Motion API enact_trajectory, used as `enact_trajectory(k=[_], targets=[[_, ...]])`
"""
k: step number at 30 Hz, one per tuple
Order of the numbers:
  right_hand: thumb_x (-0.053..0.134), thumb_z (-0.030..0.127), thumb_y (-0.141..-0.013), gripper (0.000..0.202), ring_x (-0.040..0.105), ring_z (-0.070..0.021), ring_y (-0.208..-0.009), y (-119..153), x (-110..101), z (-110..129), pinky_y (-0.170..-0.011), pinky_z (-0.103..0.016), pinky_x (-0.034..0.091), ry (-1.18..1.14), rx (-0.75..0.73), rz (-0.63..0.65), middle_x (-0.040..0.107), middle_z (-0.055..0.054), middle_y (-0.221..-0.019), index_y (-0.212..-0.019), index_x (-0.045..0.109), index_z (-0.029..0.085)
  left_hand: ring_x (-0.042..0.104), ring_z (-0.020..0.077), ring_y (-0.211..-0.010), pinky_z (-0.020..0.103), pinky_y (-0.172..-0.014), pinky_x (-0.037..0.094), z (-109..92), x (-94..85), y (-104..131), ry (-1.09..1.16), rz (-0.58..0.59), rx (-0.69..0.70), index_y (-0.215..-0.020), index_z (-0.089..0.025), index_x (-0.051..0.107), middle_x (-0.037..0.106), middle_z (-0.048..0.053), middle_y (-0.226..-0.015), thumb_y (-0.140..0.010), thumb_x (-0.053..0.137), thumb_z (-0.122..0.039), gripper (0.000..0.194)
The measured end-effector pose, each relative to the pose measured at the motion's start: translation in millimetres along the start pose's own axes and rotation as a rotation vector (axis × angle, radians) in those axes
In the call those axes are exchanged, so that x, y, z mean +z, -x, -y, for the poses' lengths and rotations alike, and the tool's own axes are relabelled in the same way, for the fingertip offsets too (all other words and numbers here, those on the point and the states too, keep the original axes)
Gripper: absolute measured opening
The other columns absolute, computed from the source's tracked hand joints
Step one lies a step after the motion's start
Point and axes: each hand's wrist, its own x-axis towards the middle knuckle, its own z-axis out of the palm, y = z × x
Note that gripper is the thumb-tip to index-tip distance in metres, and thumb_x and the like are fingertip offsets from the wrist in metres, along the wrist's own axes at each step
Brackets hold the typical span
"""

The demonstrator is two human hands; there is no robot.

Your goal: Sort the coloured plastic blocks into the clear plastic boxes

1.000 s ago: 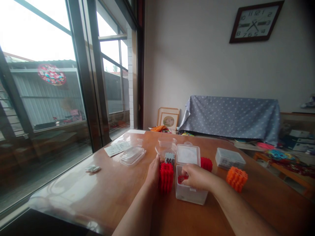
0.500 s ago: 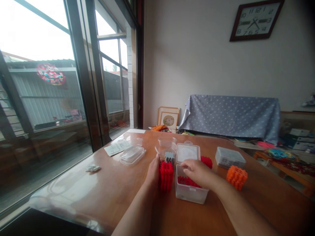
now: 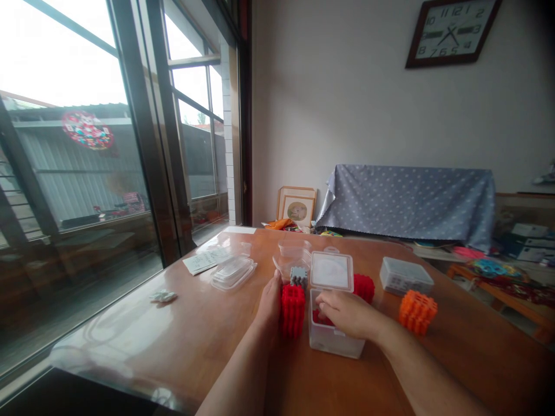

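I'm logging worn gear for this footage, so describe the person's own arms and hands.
The left hand and right hand are bare, without gloves. No sleeve, watch or bracelet shows on the left forearm or right forearm, as far as the picture reaches. Some fingers are hidden, so rings can't be ruled out.

left hand (image 3: 271,300) was beside red stack (image 3: 293,312); right hand (image 3: 349,313) was partly inside clear box (image 3: 336,345); orange stack (image 3: 417,312) stood on counter (image 3: 195,341).
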Motion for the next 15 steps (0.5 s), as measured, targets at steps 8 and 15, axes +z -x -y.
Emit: enact_trajectory(k=[8,15], targets=[[0.047,0.028,-0.092,0.025,0.065,-0.0208,-0.088,-3.9,4.2,-3.0,-0.079,-0.028,0.041,-0.058,0.023,0.005,0.074,-0.004,-0.091,-0.086,0.07,0.023,0.06,0.021,-0.07,0.03,-0.07,0.046,3.0,-1.9,-2.2,-0.061,0.025,0.054,-0.08,-0.014,0.07,0.069,0.009,-0.075,-0.084,0.049,-0.075,0.065],[0.041,0.028,-0.094,0.028,0.066,-0.0189,-0.089,2.3,-4.0,-19.5,-0.077,-0.026,0.042,-0.152,0.116,-0.139,0.075,-0.003,-0.096,-0.105,0.067,0.024,0.057,0.0209,-0.069,0.03,-0.069,0.045,4.9,-0.7,-1.0,-0.063,0.057,0.035,-0.086,-0.013,0.068,0.068,0.009,-0.077,-0.086,0.045,-0.075,0.067]])
